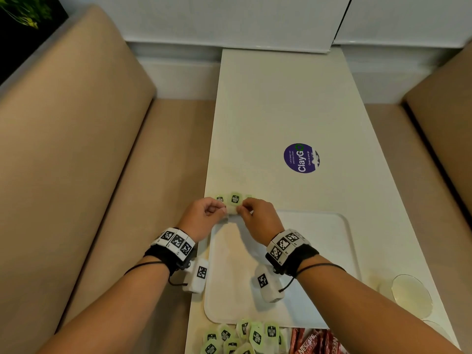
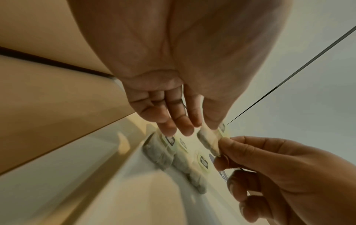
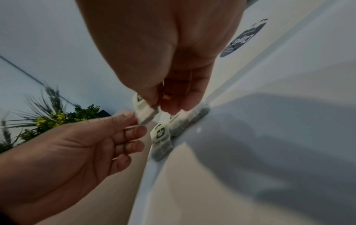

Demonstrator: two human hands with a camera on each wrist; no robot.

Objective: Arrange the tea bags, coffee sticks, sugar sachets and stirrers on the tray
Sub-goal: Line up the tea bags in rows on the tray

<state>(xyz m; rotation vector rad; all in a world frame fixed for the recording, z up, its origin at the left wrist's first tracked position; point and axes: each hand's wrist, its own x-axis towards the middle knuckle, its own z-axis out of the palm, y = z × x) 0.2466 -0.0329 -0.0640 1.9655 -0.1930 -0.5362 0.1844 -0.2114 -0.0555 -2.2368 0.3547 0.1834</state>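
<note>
Left hand (image 1: 204, 215) & right hand (image 1: 258, 221) both pinch one tea bag (image 1: 234, 204), probably squaring it w/ placed bags (image 3: 161, 137) just beyond.

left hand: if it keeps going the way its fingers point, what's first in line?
Likely the tea bags lying at the tray's far-left corner, just beyond the left hand and the tea bag both hands pinch. Depth is unclear.

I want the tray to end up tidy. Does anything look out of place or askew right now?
The green-tagged tea bags by the white tray's near edge lie in a jumbled, overlapping heap off the tray. Both hands, left and right, pinch one tea bag at its far corner.
</note>
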